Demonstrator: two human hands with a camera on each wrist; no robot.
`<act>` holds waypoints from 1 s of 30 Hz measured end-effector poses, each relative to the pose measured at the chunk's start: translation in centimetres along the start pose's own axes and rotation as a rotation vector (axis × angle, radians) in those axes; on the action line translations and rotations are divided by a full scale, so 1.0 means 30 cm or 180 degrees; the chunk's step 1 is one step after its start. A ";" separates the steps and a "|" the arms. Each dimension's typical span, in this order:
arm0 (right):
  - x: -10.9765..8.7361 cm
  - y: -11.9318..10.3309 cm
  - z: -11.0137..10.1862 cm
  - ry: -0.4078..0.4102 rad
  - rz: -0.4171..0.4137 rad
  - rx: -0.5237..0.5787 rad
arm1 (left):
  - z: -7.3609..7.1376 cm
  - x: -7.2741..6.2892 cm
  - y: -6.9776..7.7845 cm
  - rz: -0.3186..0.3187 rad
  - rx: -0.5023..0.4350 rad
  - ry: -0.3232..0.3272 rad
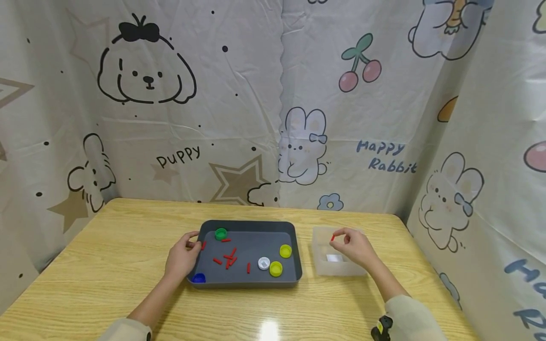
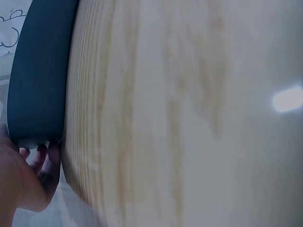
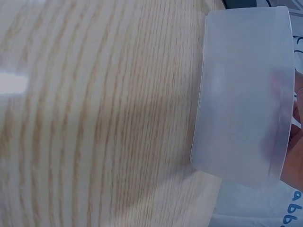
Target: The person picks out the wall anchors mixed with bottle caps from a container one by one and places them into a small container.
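Observation:
My left hand [image 1: 182, 255] grips the left side of a dark grey tray [image 1: 243, 285], its thumb over the rim; in the left wrist view the fingers [image 2: 53, 163] curl against the tray's outer wall [image 2: 40, 71]. Between thumb and forefinger, my right hand [image 1: 353, 245] pinches a small red stick [image 1: 333, 237] above a translucent white box [image 1: 320, 270]. In the right wrist view the box wall [image 3: 246, 94] hides most of that hand. Several red sticks [image 1: 249, 268] lie scattered in the tray, some in a small heap.
Inside the tray are a green cap [image 1: 221, 234], a blue cap [image 1: 199, 278], a white cap [image 1: 264, 263] and two yellow caps [image 1: 276, 269]. Something white [image 1: 334, 258] shows in the box. Printed cloth [image 1: 239, 118] hangs behind the wooden table [image 1: 273, 312].

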State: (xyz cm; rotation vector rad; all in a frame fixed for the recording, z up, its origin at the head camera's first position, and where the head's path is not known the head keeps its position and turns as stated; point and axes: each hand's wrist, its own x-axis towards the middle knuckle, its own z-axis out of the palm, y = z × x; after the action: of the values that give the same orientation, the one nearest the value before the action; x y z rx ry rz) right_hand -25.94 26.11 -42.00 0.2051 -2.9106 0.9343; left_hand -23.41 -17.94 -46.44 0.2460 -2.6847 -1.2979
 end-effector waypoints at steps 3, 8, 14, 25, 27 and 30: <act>-0.001 0.001 -0.002 0.0015 -0.0012 -0.0014 | 0.000 0.000 0.002 0.0012 0.0005 0.0009; -0.001 0.005 -0.006 0.0027 0.0010 -0.0010 | 0.001 0.000 0.004 0.0007 0.0002 0.0021; 0.000 0.004 -0.013 0.0012 0.0001 -0.0034 | 0.000 0.000 0.005 -0.0001 -0.0001 0.0016; 0.006 -0.029 -0.022 0.0002 -0.0081 -0.0065 | -0.002 -0.002 0.005 -0.0032 -0.0021 -0.0021; 0.007 -0.041 -0.022 0.0011 -0.0125 -0.0055 | -0.003 -0.003 0.005 -0.0040 -0.0018 -0.0025; 0.008 -0.059 -0.021 0.0025 -0.0170 -0.0050 | -0.004 -0.005 0.007 -0.0045 -0.0013 -0.0035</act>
State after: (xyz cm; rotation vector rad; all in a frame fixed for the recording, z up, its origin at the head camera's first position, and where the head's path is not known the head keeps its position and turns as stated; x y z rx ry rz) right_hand -25.88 25.02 -40.46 0.2762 -2.8889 0.9020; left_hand -23.26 -17.87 -46.22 0.2585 -2.6941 -1.3123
